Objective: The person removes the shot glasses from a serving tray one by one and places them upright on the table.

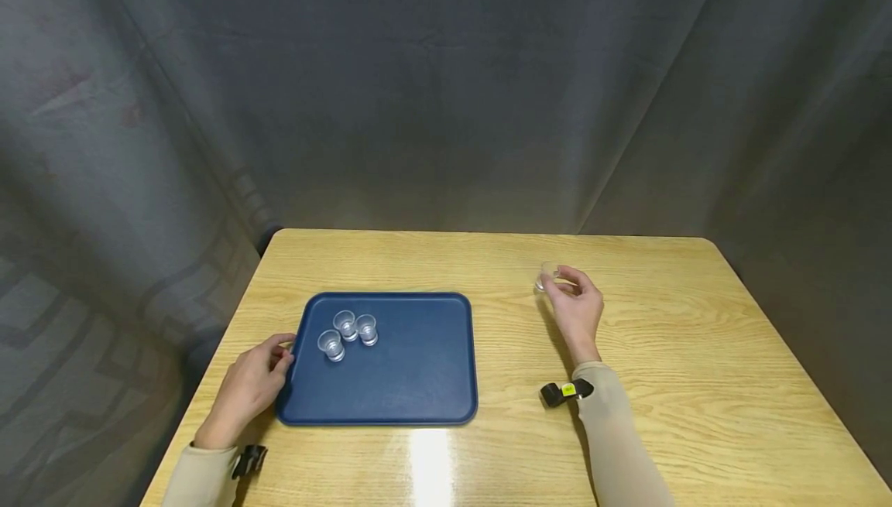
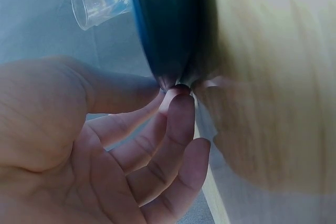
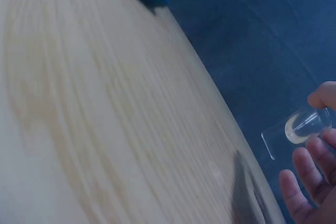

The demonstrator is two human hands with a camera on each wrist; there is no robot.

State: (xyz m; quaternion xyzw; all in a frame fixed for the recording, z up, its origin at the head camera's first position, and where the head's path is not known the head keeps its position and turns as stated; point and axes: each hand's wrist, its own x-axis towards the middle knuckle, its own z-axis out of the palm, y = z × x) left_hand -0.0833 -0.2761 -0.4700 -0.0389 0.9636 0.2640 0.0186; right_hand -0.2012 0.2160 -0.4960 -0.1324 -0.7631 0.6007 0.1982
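Note:
A blue tray (image 1: 411, 383) lies on the table's left half. At its left edge my left hand (image 1: 244, 387) pinches the rim, thumb on one side and fingertips on the other, as the left wrist view shows. Three clear shot glasses stand upright on the tray's left part: a front one (image 1: 331, 346), a back one (image 1: 344, 326) and a right one (image 1: 366, 330). Right of the tray, over the table's far part, my right hand (image 1: 577, 312) holds another clear shot glass (image 3: 299, 128) between thumb and fingers. That glass is raised above the wood.
The light wooden table (image 1: 697, 383) extends to the right and along the front. A dark grey curtain (image 1: 432, 104) hangs behind it and at both sides. Small black devices are strapped at the right wrist (image 1: 560, 393) and the left wrist (image 1: 249, 461).

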